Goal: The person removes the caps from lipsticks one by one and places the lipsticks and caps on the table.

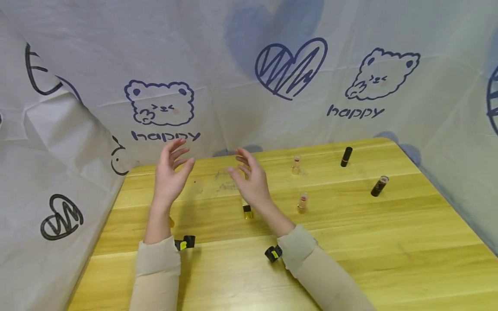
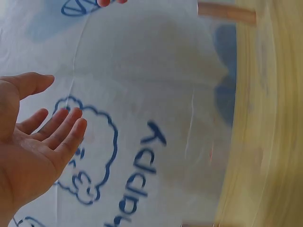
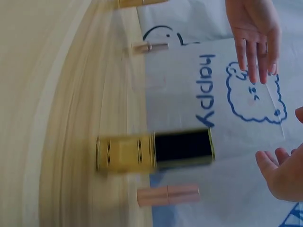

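My left hand (image 1: pixel 169 179) is raised above the left part of the table, fingers gently bent and holding nothing. Facing it, my right hand (image 1: pixel 253 179) hovers in the same relaxed way, also without anything in it. Under the right hand stands a lipstick tube with a gold base and black upper part (image 1: pixel 247 211), partly hidden by that hand. The right wrist view shows this tube large, with a rose-pink lipstick tube (image 3: pixel 168 195) beside it. A bit of gold (image 1: pixel 171 222) shows from behind the left wrist. Both palms (image 2: pixel 35 146) appear bare in the wrist views.
Two clear-capped lipsticks (image 1: pixel 296 165) stand right of my right hand. Farther right are a black lipstick tube (image 1: pixel 346 157) and a black one with a clear top (image 1: pixel 379 186). A printed white cloth (image 1: pixel 229 108) hangs behind the wooden table (image 1: pixel 350 242).
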A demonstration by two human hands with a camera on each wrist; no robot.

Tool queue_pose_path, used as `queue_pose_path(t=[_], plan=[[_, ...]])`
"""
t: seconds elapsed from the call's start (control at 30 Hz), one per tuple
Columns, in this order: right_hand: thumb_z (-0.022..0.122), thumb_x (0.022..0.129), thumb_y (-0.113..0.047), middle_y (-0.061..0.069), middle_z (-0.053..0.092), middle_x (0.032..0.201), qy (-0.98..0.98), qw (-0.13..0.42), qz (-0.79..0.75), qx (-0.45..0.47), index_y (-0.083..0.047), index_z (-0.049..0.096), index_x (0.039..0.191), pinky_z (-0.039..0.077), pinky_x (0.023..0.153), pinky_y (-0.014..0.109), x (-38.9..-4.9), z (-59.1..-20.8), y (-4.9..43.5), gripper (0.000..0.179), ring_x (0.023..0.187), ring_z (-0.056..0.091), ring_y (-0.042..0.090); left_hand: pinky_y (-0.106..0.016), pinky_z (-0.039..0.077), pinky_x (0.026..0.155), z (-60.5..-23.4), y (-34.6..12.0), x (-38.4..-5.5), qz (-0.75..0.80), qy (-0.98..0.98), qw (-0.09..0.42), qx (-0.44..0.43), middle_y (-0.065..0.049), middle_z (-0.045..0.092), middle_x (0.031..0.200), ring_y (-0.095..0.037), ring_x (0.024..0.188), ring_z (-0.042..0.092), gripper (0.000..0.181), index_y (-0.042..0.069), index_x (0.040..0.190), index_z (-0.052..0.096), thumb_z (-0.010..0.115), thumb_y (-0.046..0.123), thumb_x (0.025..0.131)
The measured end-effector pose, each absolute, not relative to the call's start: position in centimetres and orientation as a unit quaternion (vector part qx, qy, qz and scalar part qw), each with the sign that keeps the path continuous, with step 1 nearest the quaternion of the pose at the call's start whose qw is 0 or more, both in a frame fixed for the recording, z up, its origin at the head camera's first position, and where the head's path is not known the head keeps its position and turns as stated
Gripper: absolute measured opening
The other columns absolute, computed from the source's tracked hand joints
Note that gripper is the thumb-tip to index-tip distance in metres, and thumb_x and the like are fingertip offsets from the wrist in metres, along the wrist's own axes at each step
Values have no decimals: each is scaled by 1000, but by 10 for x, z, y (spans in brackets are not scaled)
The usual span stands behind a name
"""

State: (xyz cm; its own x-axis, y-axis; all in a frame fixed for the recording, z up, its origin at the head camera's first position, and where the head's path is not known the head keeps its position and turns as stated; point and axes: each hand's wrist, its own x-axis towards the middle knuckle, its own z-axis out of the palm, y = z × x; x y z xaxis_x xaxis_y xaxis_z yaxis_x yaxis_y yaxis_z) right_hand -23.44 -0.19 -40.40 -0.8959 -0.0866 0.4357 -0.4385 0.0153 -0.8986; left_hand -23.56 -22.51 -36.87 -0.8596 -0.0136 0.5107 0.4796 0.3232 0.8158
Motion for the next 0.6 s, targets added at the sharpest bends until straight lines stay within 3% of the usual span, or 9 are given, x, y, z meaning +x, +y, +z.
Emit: queue_pose_path(t=[0.13, 0.23, 0.33, 0.47, 0.6], plan=[[67, 101, -7, 13, 54, 148, -689, 163, 678, 198, -2, 46, 152, 46, 114, 45, -237, -410, 12, 55, 136, 53, 29, -50, 46, 111, -375, -207, -247, -582, -766, 216, -164, -12, 50, 153, -32, 137, 52, 60, -1, 153, 39, 66, -4, 99], [66, 102, -6, 16, 54, 148, -678, 175, 686, 199, -1, 47, 152, 45, 114, 52, -240, -415, 20, 54, 137, 52, 33, -53, 45, 111, -381, -195, -255, -603, -753, 203, -164, -14, 50, 153, -35, 137, 52, 60, -2, 153, 39, 66, -5, 98], [66, 102, -8, 15, 53, 149, -683, 177, 684, 185, -2, 47, 152, 43, 115, 52, -243, -419, 27, 54, 138, 51, 34, -58, 43, 111, -389, -184, -265, -630, -736, 184, -167, -16, 50, 152, -40, 137, 51, 61, -3, 152, 40, 66, -8, 97], [66, 102, -10, 12, 53, 151, -698, 171, 678, 155, -4, 46, 153, 43, 116, 47, -249, -426, 34, 55, 139, 49, 32, -55, 45, 110, -402, -173, -277, -656, -721, 152, -161, -20, 49, 153, -43, 137, 50, 60, -5, 151, 42, 66, -9, 96], [65, 103, -9, 17, 52, 152, -693, 146, 696, 120, -1, 46, 153, 42, 117, 46, -260, -432, 40, 54, 141, 49, 33, -40, 49, 108, -414, -165, -288, -671, -717, 127, -137, -21, 49, 153, -43, 138, 49, 58, -4, 150, 43, 66, -7, 97]])
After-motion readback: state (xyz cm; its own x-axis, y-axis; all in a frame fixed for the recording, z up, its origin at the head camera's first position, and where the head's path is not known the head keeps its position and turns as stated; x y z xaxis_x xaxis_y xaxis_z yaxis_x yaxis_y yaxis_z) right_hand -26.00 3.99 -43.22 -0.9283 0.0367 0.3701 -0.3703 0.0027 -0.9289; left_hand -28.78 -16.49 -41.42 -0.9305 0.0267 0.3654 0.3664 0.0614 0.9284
